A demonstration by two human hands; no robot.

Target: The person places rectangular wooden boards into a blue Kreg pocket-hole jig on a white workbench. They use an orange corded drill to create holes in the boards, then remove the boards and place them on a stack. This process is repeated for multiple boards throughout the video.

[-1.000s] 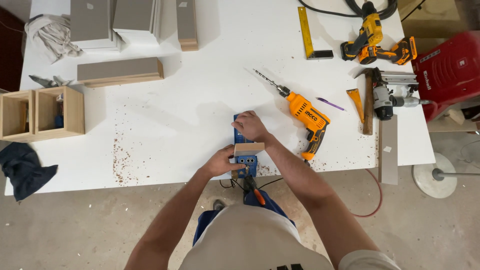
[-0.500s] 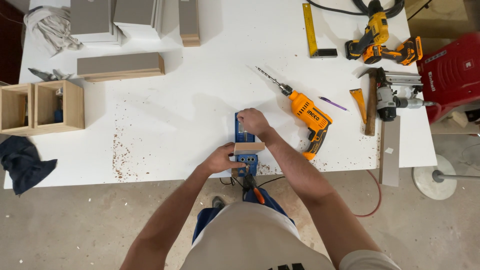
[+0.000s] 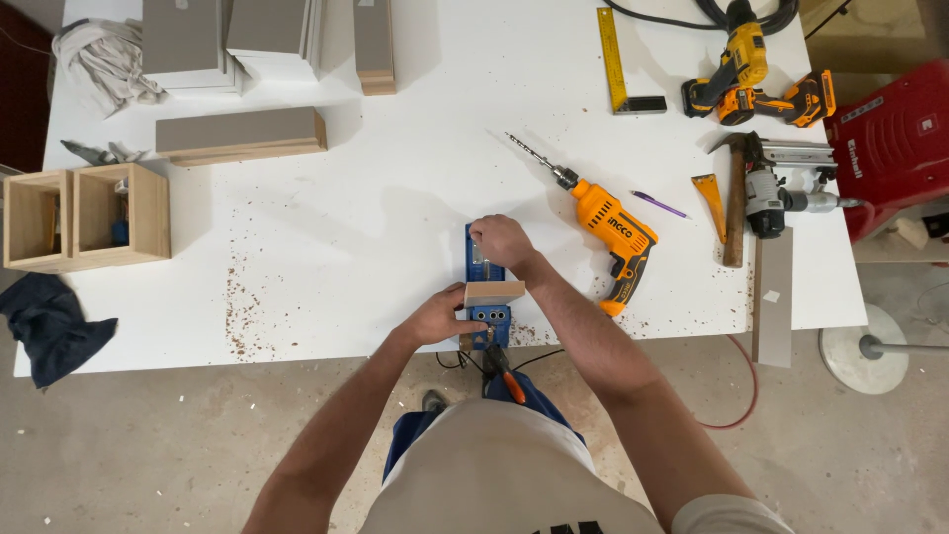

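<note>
Keep your left hand [image 3: 436, 314] gripping the wood block [image 3: 493, 293] squarely against the blue jig [image 3: 485, 287] while your right hand [image 3: 501, 240], fingers curled, presses its far end.

The right hand [image 3: 502, 240] covers the far end of the blue jig [image 3: 486, 287], and the small wood block [image 3: 493, 293] hides its middle. The left hand [image 3: 438, 315] conceals the block's left end. At the table's [image 3: 395, 198] far edge the grey boards [image 3: 229, 35] are cut off, as is the red machine [image 3: 895, 138] at the right. What sits inside the wooden box [image 3: 84, 218] is too small to tell.
</note>
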